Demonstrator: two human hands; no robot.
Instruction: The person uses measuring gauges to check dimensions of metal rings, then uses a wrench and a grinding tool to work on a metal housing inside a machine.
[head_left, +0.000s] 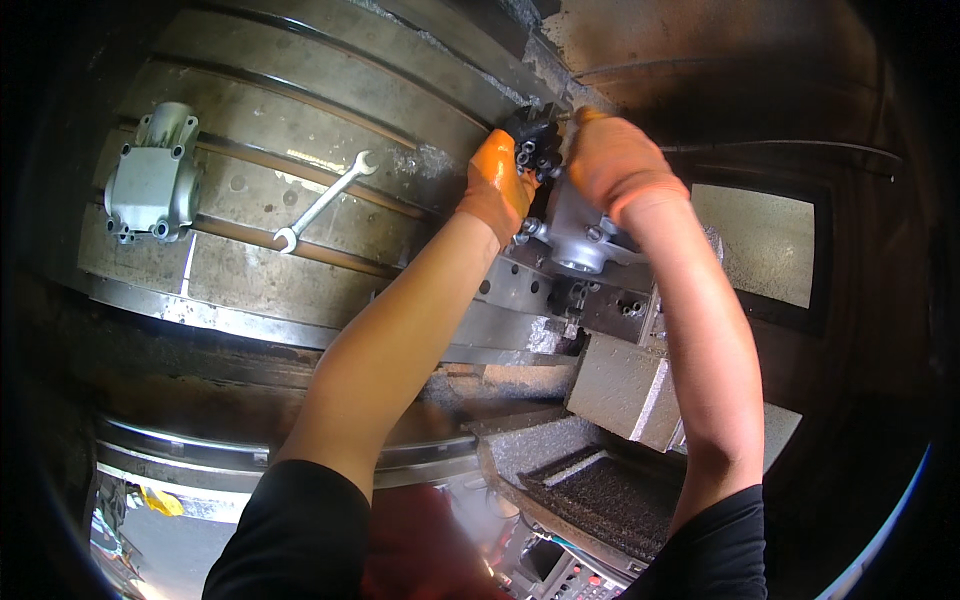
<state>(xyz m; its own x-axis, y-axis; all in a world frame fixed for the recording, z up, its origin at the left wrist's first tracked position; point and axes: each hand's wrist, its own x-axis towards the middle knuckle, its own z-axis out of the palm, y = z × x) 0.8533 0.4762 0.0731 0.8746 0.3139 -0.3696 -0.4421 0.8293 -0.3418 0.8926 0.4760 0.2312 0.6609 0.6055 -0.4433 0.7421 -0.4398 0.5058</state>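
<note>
My left hand [497, 182], in an orange glove, is closed against a black clamp block [536, 145] with several bolt heads, at the far end of the table. Its fingertips are partly hidden behind the block. Just right of it, my right hand [622, 165], also gloved, is curled above a silver cast metal housing [575, 235]. Whatever the right hand grips is hidden by the hand itself. The housing sits in the fixture below both hands, its round opening facing me, and my right forearm covers part of it.
A slotted metal machine table [250, 190] spans the left side. On it lie an open-end wrench [325, 202] and a second silver housing [152, 180]. Metal chips [425, 160] are scattered near the slots. A grey block [620, 390] and a chip-filled tray [605, 495] sit nearer me.
</note>
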